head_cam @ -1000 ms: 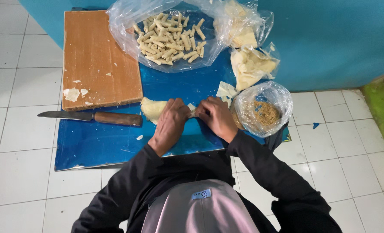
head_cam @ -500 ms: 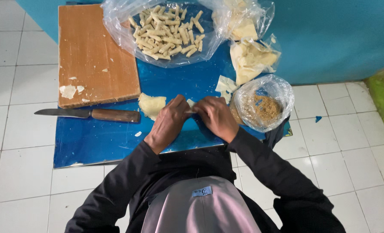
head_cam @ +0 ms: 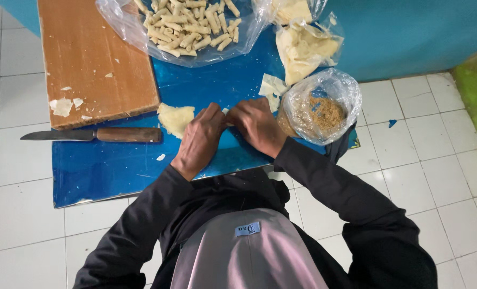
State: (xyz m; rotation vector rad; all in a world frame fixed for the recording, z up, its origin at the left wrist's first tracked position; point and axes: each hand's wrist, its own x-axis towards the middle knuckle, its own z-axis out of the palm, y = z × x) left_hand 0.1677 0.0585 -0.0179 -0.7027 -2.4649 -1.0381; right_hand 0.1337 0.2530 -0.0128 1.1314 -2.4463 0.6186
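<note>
Farthest left we see a knife [head_cam: 91,135] lying flat with its long axis running left to right, blade pointing left and wooden handle toward our hands, just below the wooden cutting board [head_cam: 96,59] with its few pale scraps. Just right of the handle lies a loose pale wrapper sheet [head_cam: 175,118], touching our left hand [head_cam: 200,140], the nearer one to it. Both hands lie knuckles up on the blue mat [head_cam: 110,166], fingertips meeting; the left hand and right hand [head_cam: 258,126] are pressed together over a small pale roll [head_cam: 226,111], mostly hidden, lying crosswise between them. Above, a clear bag [head_cam: 190,27] holds many finished rolls; farther right a clear bag of folded wrappers [head_cam: 301,49], and beside the right hand an open bag of brown crumbly filling [head_cam: 324,109].
</note>
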